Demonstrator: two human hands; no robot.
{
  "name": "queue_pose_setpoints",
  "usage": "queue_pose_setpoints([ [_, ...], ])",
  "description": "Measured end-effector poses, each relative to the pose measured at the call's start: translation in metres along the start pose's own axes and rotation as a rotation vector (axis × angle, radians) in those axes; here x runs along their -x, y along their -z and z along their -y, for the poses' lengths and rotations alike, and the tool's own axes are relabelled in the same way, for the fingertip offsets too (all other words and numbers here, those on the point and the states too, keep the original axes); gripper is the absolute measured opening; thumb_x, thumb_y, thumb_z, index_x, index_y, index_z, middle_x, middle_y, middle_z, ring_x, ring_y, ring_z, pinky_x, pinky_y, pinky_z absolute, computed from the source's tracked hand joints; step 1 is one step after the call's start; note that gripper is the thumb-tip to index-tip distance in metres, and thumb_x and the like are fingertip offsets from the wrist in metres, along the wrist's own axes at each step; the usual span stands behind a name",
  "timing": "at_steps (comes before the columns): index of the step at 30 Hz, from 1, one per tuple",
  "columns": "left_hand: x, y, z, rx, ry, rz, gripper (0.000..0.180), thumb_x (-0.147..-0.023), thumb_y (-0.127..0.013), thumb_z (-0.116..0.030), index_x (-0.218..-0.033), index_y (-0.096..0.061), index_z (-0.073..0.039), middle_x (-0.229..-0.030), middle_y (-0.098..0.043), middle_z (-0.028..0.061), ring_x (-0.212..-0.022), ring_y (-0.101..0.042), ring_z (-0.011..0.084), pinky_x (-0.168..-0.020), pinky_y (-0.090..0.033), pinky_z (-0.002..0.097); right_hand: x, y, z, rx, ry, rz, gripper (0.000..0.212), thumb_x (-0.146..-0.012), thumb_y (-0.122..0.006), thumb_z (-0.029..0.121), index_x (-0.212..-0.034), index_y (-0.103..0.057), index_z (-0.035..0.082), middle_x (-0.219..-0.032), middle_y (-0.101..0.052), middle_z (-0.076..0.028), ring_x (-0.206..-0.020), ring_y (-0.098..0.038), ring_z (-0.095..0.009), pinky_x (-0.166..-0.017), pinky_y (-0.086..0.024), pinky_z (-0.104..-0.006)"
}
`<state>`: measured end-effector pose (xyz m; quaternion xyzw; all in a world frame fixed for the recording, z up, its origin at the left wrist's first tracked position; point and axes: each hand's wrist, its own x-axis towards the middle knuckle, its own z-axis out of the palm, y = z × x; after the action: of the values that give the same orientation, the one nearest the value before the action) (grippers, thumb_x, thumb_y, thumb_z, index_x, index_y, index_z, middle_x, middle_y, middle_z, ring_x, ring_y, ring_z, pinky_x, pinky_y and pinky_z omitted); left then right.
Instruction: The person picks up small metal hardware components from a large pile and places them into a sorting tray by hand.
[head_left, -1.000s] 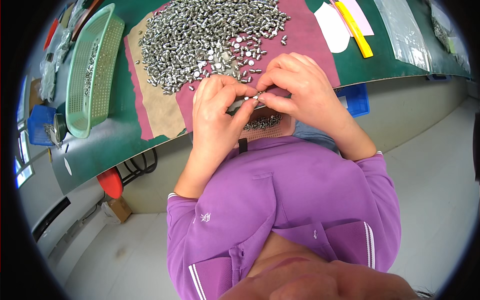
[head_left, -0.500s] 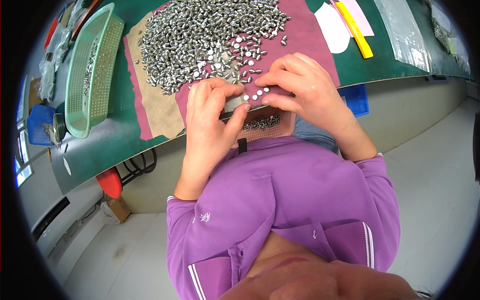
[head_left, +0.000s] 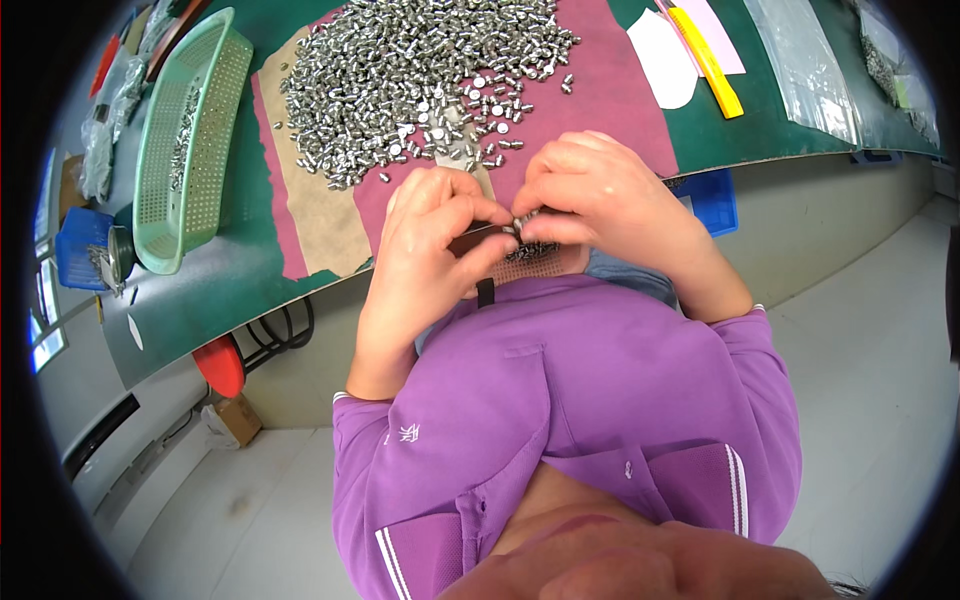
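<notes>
Two hands (head_left: 425,228) (head_left: 590,195), metal parts (head_left: 517,227) between them

Shiny metal parts (head_left: 517,227) between fingers (head_left: 558,229)

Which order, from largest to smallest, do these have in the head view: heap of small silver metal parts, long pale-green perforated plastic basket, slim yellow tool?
1. Heap of silver parts, cropped at top
2. Pale-green basket
3. Yellow tool

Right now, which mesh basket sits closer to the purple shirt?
The pink basket, right by the purple shirt; the pale green basket sits farther off, on the left of the green table.
</notes>
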<state>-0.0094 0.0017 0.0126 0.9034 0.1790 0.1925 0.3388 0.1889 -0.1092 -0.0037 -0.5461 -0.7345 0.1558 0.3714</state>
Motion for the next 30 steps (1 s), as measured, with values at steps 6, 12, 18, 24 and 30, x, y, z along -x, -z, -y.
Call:
queue_pose_setpoints([
  [6, -0.002, -0.011, 0.003, 0.009, 0.118, -0.210, 0.023, -0.079, -0.076, -0.004, -0.101, -0.067, -0.006, -0.095, -0.060, 0.0076, -0.069, -0.058, 0.0193, -0.058, -0.048, 0.0311, -0.009, -0.005, 0.001, 0.000, -0.127, -0.212, 0.017, -0.080, -0.072, 0.019, -0.094, -0.067, 0.010, -0.086, -0.058, -0.006, -0.086, -0.061, -0.028, -0.073, -0.050, -0.0401],
  [12, -0.009, -0.017, -0.001, -0.092, 0.165, -0.233, 0.022, -0.080, -0.075, -0.004, -0.100, -0.067, -0.006, -0.093, -0.058, 0.0060, -0.067, -0.057, 0.0187, -0.058, -0.048, 0.0327, -0.015, -0.016, 0.000, 0.110, -0.157, -0.237, 0.016, -0.080, -0.072, 0.017, -0.091, -0.064, 0.008, -0.087, -0.056, -0.006, -0.084, -0.061, -0.027, -0.071, -0.050, -0.0395],
  [18, -0.013, -0.019, 0.001, -0.107, 0.108, -0.239, 0.018, -0.077, -0.076, -0.004, -0.093, -0.067, -0.005, -0.089, -0.056, 0.0063, -0.069, -0.058, 0.0207, -0.059, -0.048, 0.0340, -0.016, -0.014, 0.002, 0.122, -0.184, -0.223, 0.017, -0.080, -0.073, 0.019, -0.085, -0.062, 0.008, -0.085, -0.054, -0.007, -0.082, -0.060, -0.027, -0.070, -0.050, -0.0392],
  [24, -0.014, -0.020, 0.003, -0.119, 0.086, -0.257, 0.017, -0.076, -0.078, -0.005, -0.087, -0.065, -0.005, -0.088, -0.056, 0.0075, -0.075, -0.061, 0.0241, -0.062, -0.049, 0.0364, -0.013, -0.008, 0.001, -0.006, -0.231, -0.222, 0.019, -0.079, -0.074, 0.021, -0.089, -0.065, 0.007, -0.086, -0.058, -0.007, -0.080, -0.061, -0.026, -0.067, -0.051, -0.0386],
  [30, -0.013, -0.017, 0.002, -0.118, 0.078, -0.234, 0.019, -0.075, -0.079, -0.007, -0.089, -0.066, -0.005, -0.089, -0.057, 0.0072, -0.076, -0.062, 0.0240, -0.062, -0.049, 0.0364, -0.015, -0.005, -0.001, 0.107, -0.280, -0.278, 0.015, -0.080, -0.074, 0.018, -0.090, -0.068, 0.009, -0.086, -0.059, -0.006, -0.080, -0.063, -0.024, -0.067, -0.051, -0.0362],
])
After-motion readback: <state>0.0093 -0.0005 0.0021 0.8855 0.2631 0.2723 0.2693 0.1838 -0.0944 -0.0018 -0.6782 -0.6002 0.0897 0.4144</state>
